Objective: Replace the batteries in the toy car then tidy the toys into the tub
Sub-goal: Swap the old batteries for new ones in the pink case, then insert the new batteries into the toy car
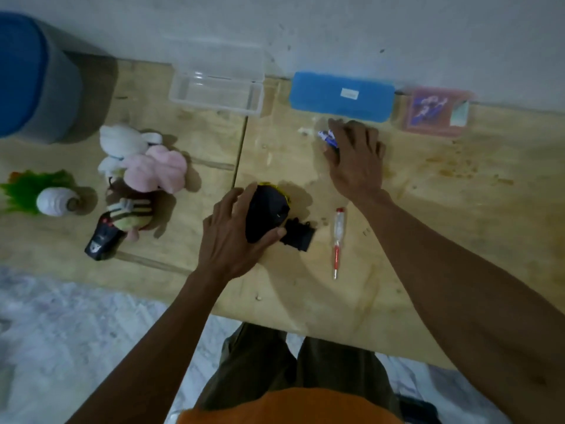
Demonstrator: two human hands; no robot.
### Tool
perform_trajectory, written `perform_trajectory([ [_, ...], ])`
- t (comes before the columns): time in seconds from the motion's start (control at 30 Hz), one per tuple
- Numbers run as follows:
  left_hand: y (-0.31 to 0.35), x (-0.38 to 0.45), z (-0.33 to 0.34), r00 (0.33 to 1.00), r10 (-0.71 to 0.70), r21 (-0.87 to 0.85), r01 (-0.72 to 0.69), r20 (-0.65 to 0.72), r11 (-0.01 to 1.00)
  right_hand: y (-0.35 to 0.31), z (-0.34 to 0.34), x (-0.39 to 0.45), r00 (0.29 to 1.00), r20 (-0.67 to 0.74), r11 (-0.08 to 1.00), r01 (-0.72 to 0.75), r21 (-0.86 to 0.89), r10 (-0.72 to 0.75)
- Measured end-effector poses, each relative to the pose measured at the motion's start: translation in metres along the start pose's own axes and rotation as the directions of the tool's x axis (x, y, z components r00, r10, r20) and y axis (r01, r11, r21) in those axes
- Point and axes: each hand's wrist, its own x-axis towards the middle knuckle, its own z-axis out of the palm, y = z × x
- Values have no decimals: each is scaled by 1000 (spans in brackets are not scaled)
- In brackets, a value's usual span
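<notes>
the left hand (235, 231) grips the overturned black toy car with a yellow edge (269, 214) near the middle of the pale wooden desk (428, 240), fingers and thumb curled round its body. a small black battery cover (299, 235) lies touching the car at its 4 o'clock, so the compartment looks already opened. the right hand (356, 157), at the car's 1 o'clock, curls over small blue and white batteries (328, 138); whether it lifts them or only covers them i cannot tell. the red and clear screwdriver (337, 240) lies at 3 o'clock of the car. the clear plastic tub (217, 87) at 11 o'clock holds nothing, with the pile of plush toys (143, 172) outside it at 9 o'clock, so closing up and tidying seem left.
</notes>
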Motion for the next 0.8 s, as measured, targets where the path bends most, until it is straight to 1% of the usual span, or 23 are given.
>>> perform_trajectory([
  [0.07, -5, 3, 3, 999, 40, 6, -40, 18, 999, -2, 6, 3, 999, -5, 999, 48, 13, -48],
  [0.13, -9, 4, 4, 998, 53, 0, -53, 22, 999, -5, 11, 4, 996, -40, 996, 83, 14, -82],
  [0.23, -11, 1, 6, 1000, 9, -53, -8, 23, 999, -5, 17, 7, 983, -112, 990, 138, -39, -142],
  [0.33, -9, -3, 8, 1000, -18, -80, 18, 6, 997, -6, 16, 13, 953, -152, 963, 247, -111, -262],
  [0.47, -6, -7, 13, 998, -61, -78, 58, -26, 995, -5, 18, 15, 917, -124, 916, 354, -190, -380],
  [0.6, -2, -7, 13, 997, -73, -85, 74, 8, 994, -4, 19, 18, 896, -78, 869, 400, -291, -438],
  [0.63, -2, -7, 12, 997, -69, -92, 71, 30, 993, -6, 17, 19, 897, -59, 876, 412, -252, -439],
  [0.67, -2, -7, 10, 997, -62, -100, 67, 53, 993, -9, 13, 19, 917, -14, 907, 391, -156, -398],
  [0.7, -3, -7, 9, 996, -54, -106, 61, 73, 993, -13, 6, 19, 951, 55, 952, 305, -9, -304],
  [0.73, -3, -7, 8, 995, -41, -107, 51, 89, 993, -19, -1, 18, 979, 124, 977, 141, 159, -162],
  [0.77, -4, -7, 8, 994, -34, -105, 45, 104, 993, -25, -9, 15, 986, 164, 944, -33, 328, -22],
  [0.8, -4, -7, 8, 992, -33, -102, 45, 120, 994, -32, -17, 10, 978, 189, 852, -177, 492, 94],
])
